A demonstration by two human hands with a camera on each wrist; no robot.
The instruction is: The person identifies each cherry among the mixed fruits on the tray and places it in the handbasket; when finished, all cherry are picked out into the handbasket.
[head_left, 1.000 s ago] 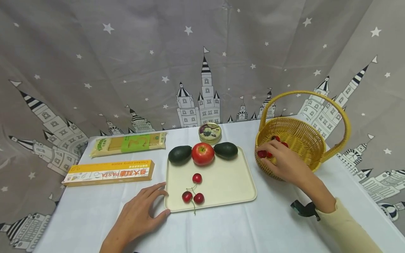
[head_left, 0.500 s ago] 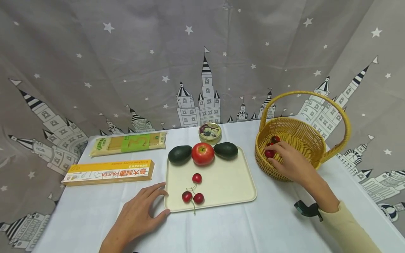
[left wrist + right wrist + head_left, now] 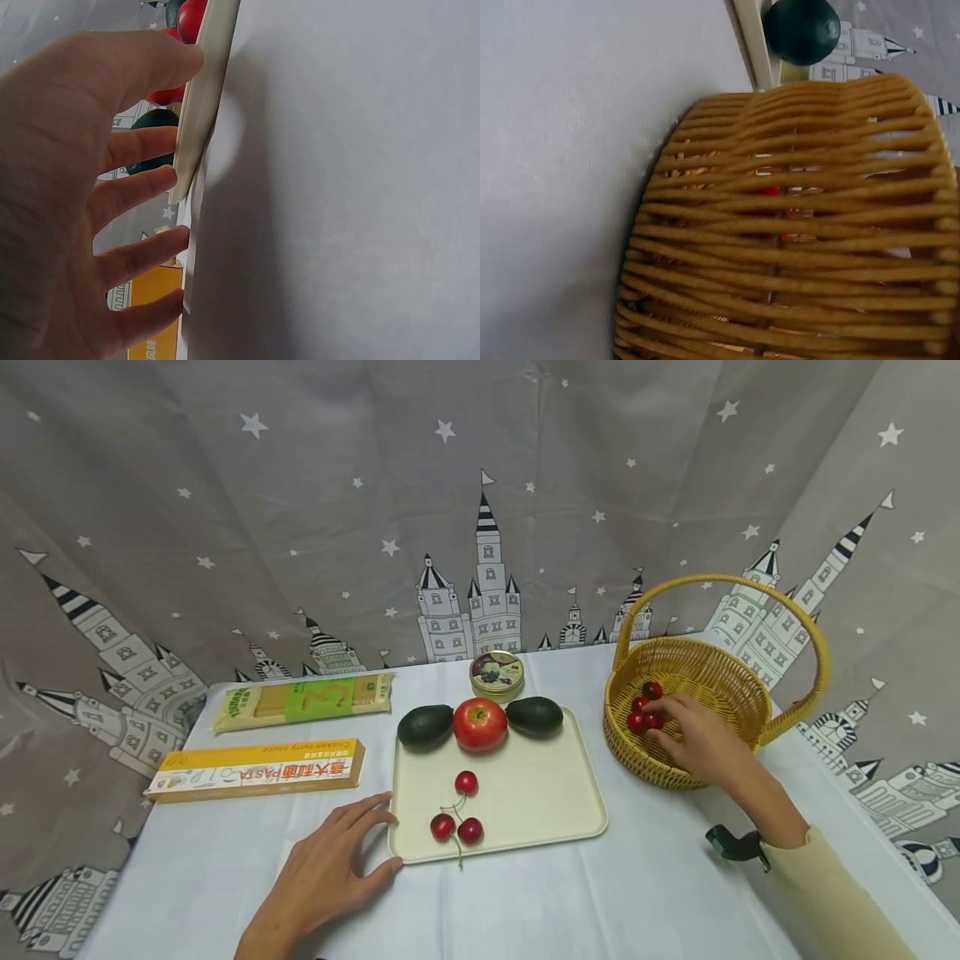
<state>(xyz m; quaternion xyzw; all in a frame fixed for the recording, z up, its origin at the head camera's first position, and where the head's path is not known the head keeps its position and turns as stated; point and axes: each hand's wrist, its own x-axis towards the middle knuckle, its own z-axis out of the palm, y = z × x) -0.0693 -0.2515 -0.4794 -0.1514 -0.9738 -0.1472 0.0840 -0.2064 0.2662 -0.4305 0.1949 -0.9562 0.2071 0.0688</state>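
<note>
Right hand (image 3: 699,739) has slid a bit rightward inside the wicker basket (image 3: 627,752), by the table's (image 3: 525,902) right edge; four basket cherries (image 3: 637,722) now show at its left side, so that bunch looks mostly let go. One sits by thumb and fingertips (can't tell if it's pinched). Left hand (image 3: 327,864): fingers spread, loosely touching the near-left corner of the cream tray (image 3: 540,802), mid-table. Tray holds three stemmed cherries (image 3: 470,831) toward its near edge, plus a red fruit (image 3: 480,724) between two avocados (image 3: 425,727) at the far edge.
</note>
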